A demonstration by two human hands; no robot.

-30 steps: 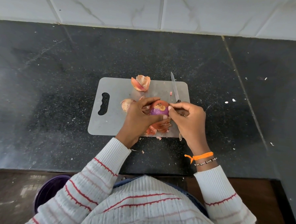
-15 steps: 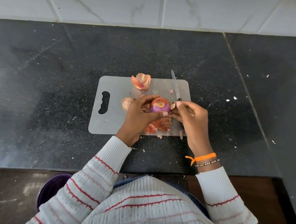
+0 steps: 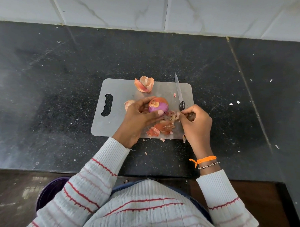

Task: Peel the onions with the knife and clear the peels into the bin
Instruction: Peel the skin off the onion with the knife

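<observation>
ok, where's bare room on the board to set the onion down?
Free: the cutting board between its handle slot and left hand. Crowded: peels at the near edge, knife along the right, peel at the far edge.

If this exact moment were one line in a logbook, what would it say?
step: peeling | left hand: holds onion | right hand: pinches skin, holds knife | peels: on cutting board | bin: below counter edge

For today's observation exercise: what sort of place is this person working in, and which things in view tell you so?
Most likely a home kitchen. A dark stone countertop meets a white tiled wall, and on it lies a cutting board where the left hand holds a half-peeled red onion beside a knife.
</observation>
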